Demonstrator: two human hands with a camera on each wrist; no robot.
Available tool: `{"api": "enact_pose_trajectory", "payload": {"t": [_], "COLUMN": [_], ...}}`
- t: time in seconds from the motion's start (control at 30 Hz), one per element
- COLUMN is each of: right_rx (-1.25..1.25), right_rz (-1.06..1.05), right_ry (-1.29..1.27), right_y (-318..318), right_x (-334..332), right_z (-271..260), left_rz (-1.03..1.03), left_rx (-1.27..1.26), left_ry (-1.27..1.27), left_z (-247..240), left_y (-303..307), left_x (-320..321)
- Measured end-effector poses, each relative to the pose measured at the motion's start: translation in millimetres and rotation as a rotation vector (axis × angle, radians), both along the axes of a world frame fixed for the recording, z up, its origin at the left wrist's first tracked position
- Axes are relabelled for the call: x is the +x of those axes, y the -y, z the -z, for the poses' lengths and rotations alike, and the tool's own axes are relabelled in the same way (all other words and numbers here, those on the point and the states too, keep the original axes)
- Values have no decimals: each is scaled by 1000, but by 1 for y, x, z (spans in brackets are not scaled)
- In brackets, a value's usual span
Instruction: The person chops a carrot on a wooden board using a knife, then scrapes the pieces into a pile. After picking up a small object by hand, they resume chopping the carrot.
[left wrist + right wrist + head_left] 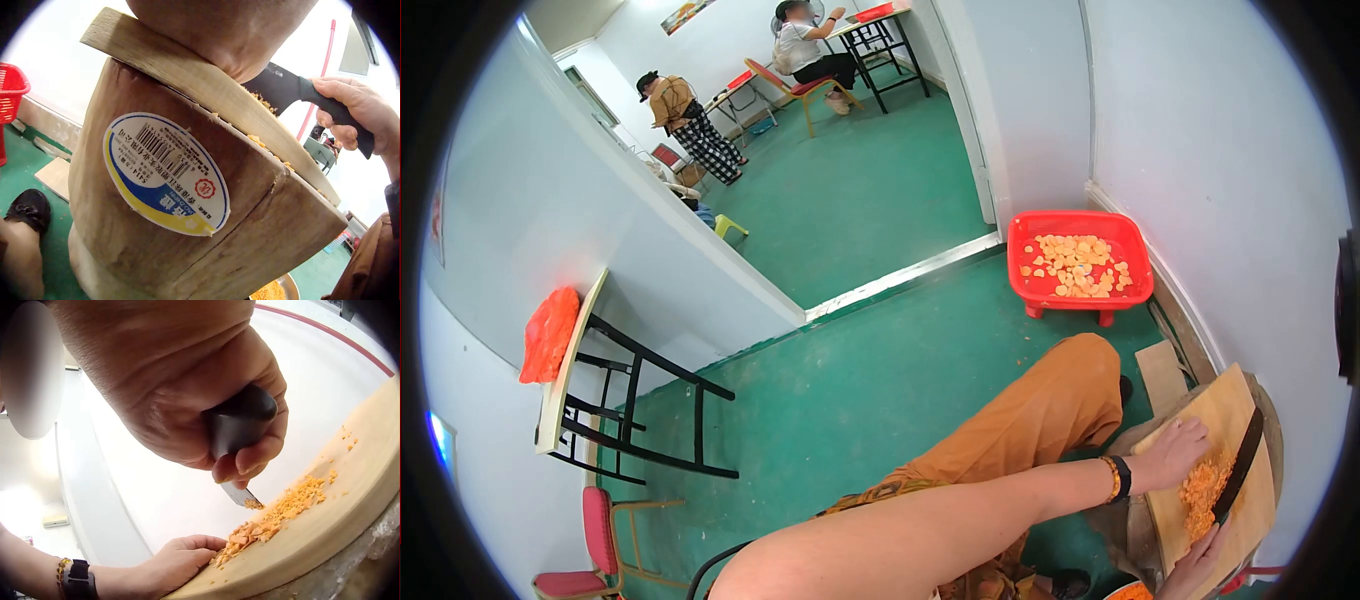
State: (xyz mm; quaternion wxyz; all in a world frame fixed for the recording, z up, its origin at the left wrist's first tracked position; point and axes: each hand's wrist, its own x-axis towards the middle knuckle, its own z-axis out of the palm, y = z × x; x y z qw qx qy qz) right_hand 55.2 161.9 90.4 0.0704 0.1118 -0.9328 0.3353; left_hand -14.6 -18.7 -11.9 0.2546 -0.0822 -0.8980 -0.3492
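Observation:
My right hand [1195, 568] grips the black handle of a cleaver [340, 115], and its dark blade [1243, 465] stands on edge at the far side of a heap of finely chopped orange vegetable [1202, 490]. Under the heap lies a thick wooden cutting board [1225, 400], set on a wooden stump [250, 250] with an oval label. My left hand [1168, 458] rests on the board, fingers extended beside the coarser pieces, as the right wrist view shows. Small bits cling to the blade near its edge.
A red plastic basin [1025, 290] of round orange slices stands by the wall. Below the stump sits a metal bowl [287, 287] of chopped orange bits. A table [570, 370] with a red bag and a chair [600, 530] stand to the left. Two people are beyond the doorway.

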Motion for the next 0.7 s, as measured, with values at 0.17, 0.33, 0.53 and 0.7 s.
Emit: {"api": "enact_pose_trajectory", "payload": {"t": [0.17,0.33,0.53,0.7], "right_rx": [-106,-100,-174,-38], "right_rz": [120,201,246,200], "right_ry": [161,118,69,-115], "right_y": [-55,-29,-12,-10], "right_x": [-30,-6,2,8], "right_z": [92,45,22,34], "left_rz": [28,90,95,47], "left_rx": [21,32,-11,-58], "left_ry": [21,-8,-37,-34], "left_z": [-6,-10,-16,-11], "left_y": [5,12,17,15], "left_x": [3,2,-2,0]}}
